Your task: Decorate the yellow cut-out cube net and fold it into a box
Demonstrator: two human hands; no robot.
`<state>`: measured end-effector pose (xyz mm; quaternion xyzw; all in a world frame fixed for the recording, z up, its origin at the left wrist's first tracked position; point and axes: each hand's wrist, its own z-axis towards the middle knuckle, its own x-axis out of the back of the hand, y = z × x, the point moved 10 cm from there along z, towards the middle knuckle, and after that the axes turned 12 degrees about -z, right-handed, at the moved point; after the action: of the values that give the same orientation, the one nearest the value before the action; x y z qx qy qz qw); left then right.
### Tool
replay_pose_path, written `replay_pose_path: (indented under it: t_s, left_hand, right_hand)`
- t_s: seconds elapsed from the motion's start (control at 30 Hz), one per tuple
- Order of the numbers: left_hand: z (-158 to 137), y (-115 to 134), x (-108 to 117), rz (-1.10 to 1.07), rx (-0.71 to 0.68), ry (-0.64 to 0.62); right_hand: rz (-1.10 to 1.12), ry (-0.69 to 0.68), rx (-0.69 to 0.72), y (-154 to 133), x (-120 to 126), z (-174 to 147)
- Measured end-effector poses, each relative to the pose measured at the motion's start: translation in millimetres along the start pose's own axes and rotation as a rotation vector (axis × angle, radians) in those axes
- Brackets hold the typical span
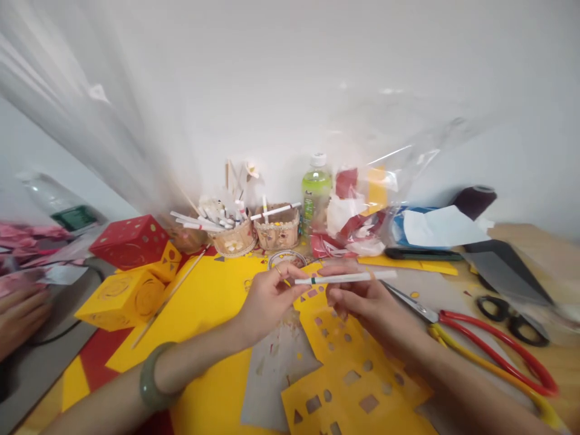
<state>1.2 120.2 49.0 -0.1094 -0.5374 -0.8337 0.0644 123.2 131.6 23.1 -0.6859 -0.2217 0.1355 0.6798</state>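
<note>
Between my two hands lies a slim white felt-tip pen [335, 278] with a dark green band, held roughly level. My left hand [268, 302] pinches its left end between thumb and fingers. Further along the barrel, my right hand [357, 296] grips it, and the white end sticks out past the fingers. Below the hands are yellow sheets [324, 362] with small cut-out shapes, partly over a grey sheet [276, 374]. A larger yellow sheet [199, 314] spreads under my left forearm.
Pens stand in two small baskets [277, 232] at the back, beside a green drink bottle [316, 187]. Red and yellow paper boxes [122, 296] sit left. Large scissors [493, 350] and black-handled scissors [512, 317] lie right. Another person's hand [22, 314] rests far left.
</note>
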Motion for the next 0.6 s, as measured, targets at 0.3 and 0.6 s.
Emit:
replay_pose_path:
  t_s: [0.3, 0.6]
  left_hand:
    - [-21, 44, -38, 0.746, -0.808, -0.334]
    - [-6, 52, -16, 0.667, -0.622, -0.215]
  right_hand:
    - [-0.047, -0.085, -0.072, 7, 1, -2]
    - [-0.1, 0.039, -0.046, 2, 14, -3]
